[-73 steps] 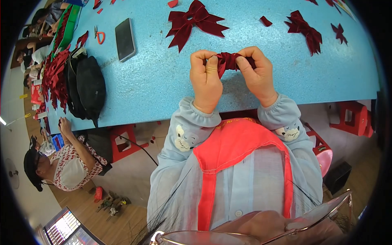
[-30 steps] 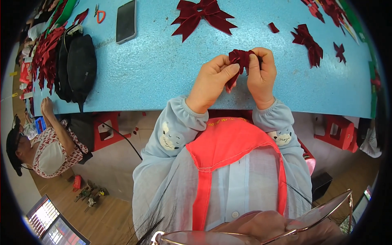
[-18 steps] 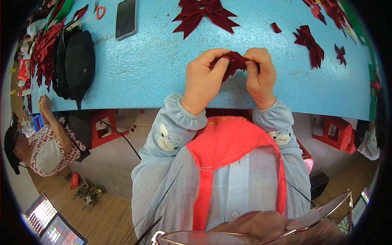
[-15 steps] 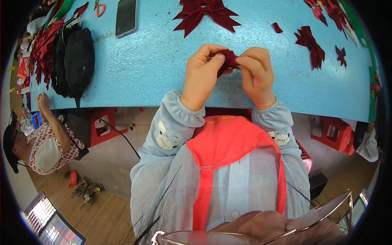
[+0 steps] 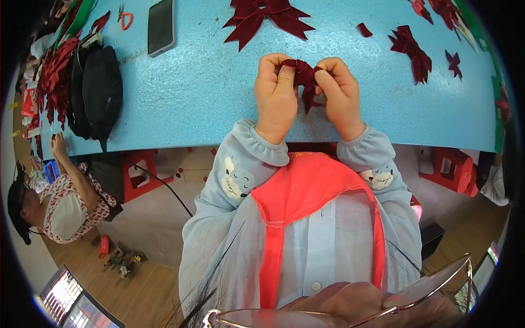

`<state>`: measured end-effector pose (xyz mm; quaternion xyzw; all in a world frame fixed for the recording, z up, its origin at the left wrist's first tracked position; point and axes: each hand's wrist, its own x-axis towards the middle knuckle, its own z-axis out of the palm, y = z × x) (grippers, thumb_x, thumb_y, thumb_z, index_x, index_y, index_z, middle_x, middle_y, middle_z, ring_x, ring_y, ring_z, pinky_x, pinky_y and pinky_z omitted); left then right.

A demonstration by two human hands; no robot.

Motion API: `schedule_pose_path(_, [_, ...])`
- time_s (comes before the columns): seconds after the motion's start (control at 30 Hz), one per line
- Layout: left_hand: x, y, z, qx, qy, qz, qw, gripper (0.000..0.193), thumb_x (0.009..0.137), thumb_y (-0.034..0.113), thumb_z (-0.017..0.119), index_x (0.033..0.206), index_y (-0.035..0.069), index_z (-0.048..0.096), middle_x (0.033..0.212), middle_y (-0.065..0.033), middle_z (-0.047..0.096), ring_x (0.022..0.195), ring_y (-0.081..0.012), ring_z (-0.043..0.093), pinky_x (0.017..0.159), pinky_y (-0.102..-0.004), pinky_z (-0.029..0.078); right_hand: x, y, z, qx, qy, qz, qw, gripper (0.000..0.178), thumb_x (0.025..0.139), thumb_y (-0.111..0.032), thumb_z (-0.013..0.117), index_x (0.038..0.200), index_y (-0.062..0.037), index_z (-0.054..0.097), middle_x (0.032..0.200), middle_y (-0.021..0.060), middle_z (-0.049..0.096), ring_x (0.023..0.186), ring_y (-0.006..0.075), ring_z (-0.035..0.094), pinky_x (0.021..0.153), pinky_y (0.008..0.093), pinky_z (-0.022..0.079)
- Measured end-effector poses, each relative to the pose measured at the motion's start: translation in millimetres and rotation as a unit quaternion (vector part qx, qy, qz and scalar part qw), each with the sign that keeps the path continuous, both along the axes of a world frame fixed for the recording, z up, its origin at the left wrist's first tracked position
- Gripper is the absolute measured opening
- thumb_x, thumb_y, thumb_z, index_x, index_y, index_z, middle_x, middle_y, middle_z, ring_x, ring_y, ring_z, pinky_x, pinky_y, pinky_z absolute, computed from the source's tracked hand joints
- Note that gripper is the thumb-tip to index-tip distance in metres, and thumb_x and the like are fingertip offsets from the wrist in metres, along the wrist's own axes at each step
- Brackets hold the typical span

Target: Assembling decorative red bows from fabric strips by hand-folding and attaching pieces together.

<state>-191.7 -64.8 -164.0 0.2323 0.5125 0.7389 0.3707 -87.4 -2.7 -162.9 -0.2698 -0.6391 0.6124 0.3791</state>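
Note:
A small dark red velvet bow (image 5: 304,76) is held up between my two hands above the near part of the table. My left hand (image 5: 277,93) pinches its left side between thumb and fingers. On its right side, my right hand (image 5: 340,95) grips it the same way. One pointed tail hangs down between the hands. Beyond them lies a large dark red velvet bow (image 5: 268,19), cut by the top edge of the view. To the right rest a medium bow (image 5: 411,53), a tiny bow (image 5: 453,64) and a small velvet scrap (image 5: 365,30).
The blue table (image 5: 191,104) carries a black pouch (image 5: 103,93), a phone (image 5: 162,28), and orange-handled snips (image 5: 126,21). Dark red ribbon pieces (image 5: 56,82) heap at the far left. Another person (image 5: 65,210) sits left. Red stools (image 5: 445,170) stand below the table edge.
Both hands have turned the small bow, so its tail now hangs down toward me. The fingers now point more upright. The view has shifted slightly.

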Motion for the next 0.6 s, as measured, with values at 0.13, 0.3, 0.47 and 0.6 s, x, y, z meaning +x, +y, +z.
schedule_pose_path(0.13, [-4, 6, 9, -0.001, -0.012, -0.065, 0.998, 0.007, 0.094, 0.013, 0.045, 0.098, 0.007, 0.045, 0.087, -0.0044, 0.057, 0.057, -0.0034, 0.043, 0.046, -0.0165, 0.033, 1, 20, 4, -0.208, 0.093, 0.05, 0.972, 0.005, 0.089, -0.008, 0.05, 0.092, -0.0047, 0.051, 0.071, -0.0034, 0.049, 0.057, 0.005, 0.042, 0.053, 0.0197, 0.036])
schedule_pose_path(0.3, [-2, 17, 25, 0.068, -0.082, -0.128, 0.986, 0.01, 0.089, 0.006, 0.05, 0.096, 0.005, 0.044, 0.092, -0.0066, 0.058, 0.063, -0.0036, 0.045, 0.049, -0.0185, 0.036, 8, 34, 13, -0.25, 0.089, 0.077, 0.961, 0.003, 0.088, -0.008, 0.051, 0.088, -0.0054, 0.05, 0.068, -0.0034, 0.047, 0.055, 0.0042, 0.04, 0.051, 0.0191, 0.033])
schedule_pose_path(0.47, [15, 29, 19, 0.066, 0.13, -0.007, 0.989, 0.021, 0.082, 0.002, 0.059, 0.094, 0.005, 0.042, 0.094, -0.0088, 0.058, 0.062, -0.0052, 0.047, 0.049, -0.0191, 0.037, 9, 43, 19, -0.211, 0.046, 0.08, 0.973, 0.005, 0.088, -0.009, 0.051, 0.084, -0.0058, 0.05, 0.068, -0.0032, 0.048, 0.056, 0.003, 0.04, 0.05, 0.0186, 0.032])
schedule_pose_path(0.6, [13, 35, 20, 0.017, 0.078, -0.012, 0.997, 0.024, 0.078, -0.001, 0.06, 0.093, 0.005, 0.042, 0.091, -0.0087, 0.057, 0.061, -0.0061, 0.047, 0.047, -0.0195, 0.036, 16, 50, 18, -0.203, 0.024, 0.073, 0.976, 0.004, 0.088, -0.009, 0.051, 0.085, -0.0056, 0.051, 0.069, -0.0037, 0.049, 0.056, 0.0024, 0.041, 0.049, 0.0181, 0.032])
